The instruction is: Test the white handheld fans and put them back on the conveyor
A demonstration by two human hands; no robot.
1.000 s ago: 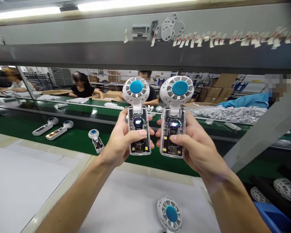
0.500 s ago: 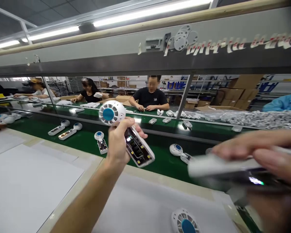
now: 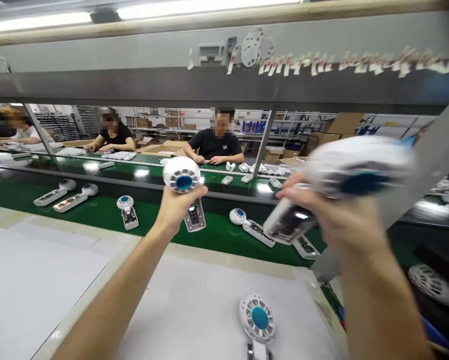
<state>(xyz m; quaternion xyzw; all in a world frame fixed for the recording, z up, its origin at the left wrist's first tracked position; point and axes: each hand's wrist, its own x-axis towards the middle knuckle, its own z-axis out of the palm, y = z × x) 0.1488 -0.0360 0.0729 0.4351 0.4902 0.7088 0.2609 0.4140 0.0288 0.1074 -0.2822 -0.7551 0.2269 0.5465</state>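
Note:
My left hand (image 3: 174, 207) is wrapped round the neck of a white handheld fan (image 3: 182, 176) with a blue centre. Below the fingers its handle shows a bare circuit board with a small lit display. At the right, my right hand (image 3: 346, 220) grips a second handheld fan (image 3: 359, 162), blurred by motion; its handle also lies uncovered, with a bright display. Both fans are held up in the air over the green conveyor belt (image 3: 100, 212). A third fan (image 3: 260, 317) lies on the white paper (image 3: 194, 300) in front of me, partly cut off by the lower edge.
Several similar fans, such as one fan (image 3: 128, 212) and another fan (image 3: 252, 227), lie along the belt. A slanted metal post (image 3: 427, 165) stands close to my right hand. Tape strips (image 3: 318, 65) hang on the overhead beam. Several people sit across the line, one person (image 3: 219, 142) directly opposite.
My right hand has raised and turned its fan, so the head now shows. My left hand still holds its fan, now tilted more upright. The view has swung right.

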